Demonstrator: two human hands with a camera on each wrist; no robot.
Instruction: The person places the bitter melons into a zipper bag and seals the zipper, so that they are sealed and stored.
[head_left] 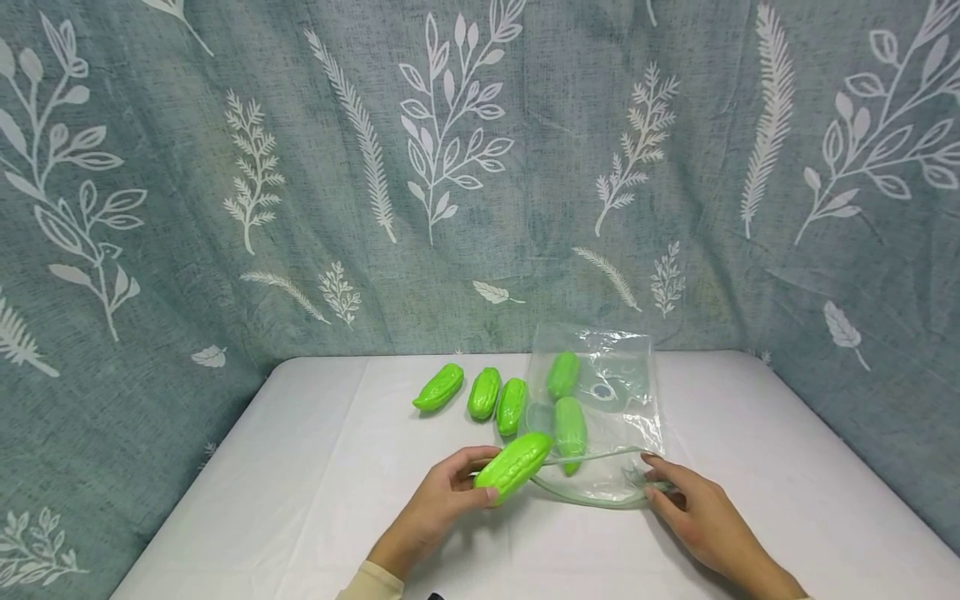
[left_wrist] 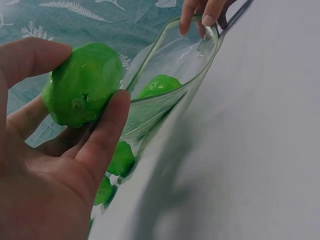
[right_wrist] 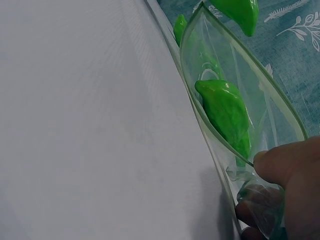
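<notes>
A bright green, ridged bitter melon (head_left: 514,467) is held in my left hand (head_left: 444,493), between the thumb and fingers. It hangs tilted above the table, close to the left end of the bag's mouth. The clear zip bag (head_left: 626,417) lies on the table with its green-edged mouth gaping towards me. My right hand (head_left: 697,512) pinches the right end of that mouth. Inside the bag are two bitter melons, one at the back (head_left: 563,375) and another nearer the opening (right_wrist: 227,112). In the left wrist view, the held melon's stem end (left_wrist: 78,104) faces the camera.
Three more bitter melons lie left of the bag: one farthest left (head_left: 438,388), a middle one (head_left: 483,393) and one right beside the bag (head_left: 512,407). A white cloth (head_left: 300,483) covers the table. Behind its back edge hangs a leaf-patterned grey-green curtain (head_left: 525,275).
</notes>
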